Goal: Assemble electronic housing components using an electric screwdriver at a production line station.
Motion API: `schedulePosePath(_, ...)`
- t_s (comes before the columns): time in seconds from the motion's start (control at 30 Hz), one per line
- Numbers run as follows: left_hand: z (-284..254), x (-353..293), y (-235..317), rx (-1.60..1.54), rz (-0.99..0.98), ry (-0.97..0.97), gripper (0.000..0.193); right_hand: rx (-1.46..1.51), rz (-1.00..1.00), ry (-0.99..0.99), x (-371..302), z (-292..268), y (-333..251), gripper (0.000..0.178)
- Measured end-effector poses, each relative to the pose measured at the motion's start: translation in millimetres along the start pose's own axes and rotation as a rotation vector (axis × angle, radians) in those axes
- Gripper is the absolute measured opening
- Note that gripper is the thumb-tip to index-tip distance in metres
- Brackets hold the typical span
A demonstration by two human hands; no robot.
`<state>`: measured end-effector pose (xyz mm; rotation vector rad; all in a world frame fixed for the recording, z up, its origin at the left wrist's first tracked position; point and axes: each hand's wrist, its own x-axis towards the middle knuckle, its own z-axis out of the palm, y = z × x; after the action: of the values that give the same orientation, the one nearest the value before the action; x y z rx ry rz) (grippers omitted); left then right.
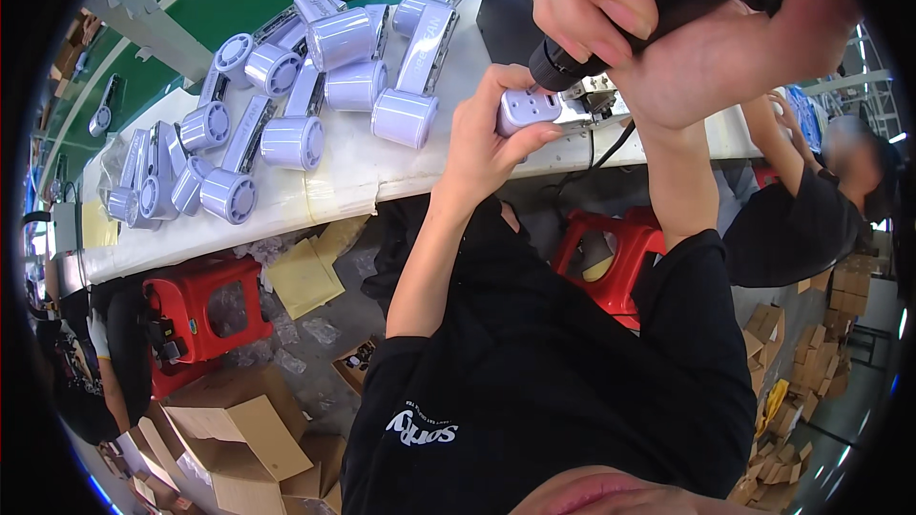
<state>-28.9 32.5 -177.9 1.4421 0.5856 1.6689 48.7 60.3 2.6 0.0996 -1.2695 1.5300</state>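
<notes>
Left hand [491, 138] grips pale lavender plastic housing [528, 110], rounded, glossy. Right hand [668, 29] clenched around black power screwdriver [572, 62], tip touching housing.

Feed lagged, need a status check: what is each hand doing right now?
Left hand: closed on a small lavender part.
Right hand: closed around a black power tool.

One head-worn fisheye view — steeply downward, close over the white worktable [334, 181] — floor beyond.
</notes>
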Motion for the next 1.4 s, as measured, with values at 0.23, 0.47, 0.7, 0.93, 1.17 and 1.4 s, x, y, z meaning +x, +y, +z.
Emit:
schedulePosePath(0.23, -1, -1, -2, -0.017, -0.003, 0.007, 0.044, -0.193, -0.026, 0.023, -10, -8, -5, 0.075)
schedulePosePath(0.47, 2, -1, -3, -0.054, -0.016, -0.003, 0.043, -0.407, -0.059, 0.071, -23, -21, -19, 0.073)
schedulePosePath(0.7, 0, -2, -5, -0.053, -0.003, 0.016, 0.044, -0.607, -0.072, 0.115, -39, -27, -22, 0.071)
schedulePosePath(0.93, 2, 3, -1, -0.096, 0.101, -0.009, 0.043, -0.812, -0.067, 0.128, -58, -49, -52, 0.069)
schedulePosePath(1.17, -1, 7, -5, -0.1, 0.168, -0.078, 0.036, 0.463, -0.432, -0.285, -57, -108, 13, 0.068)
schedulePosePath(1.4, -2, 6, -6, -0.097, 0.186, -0.074, 0.033, -0.275, -0.171, 0.131, -85, -96, -14, 0.073)
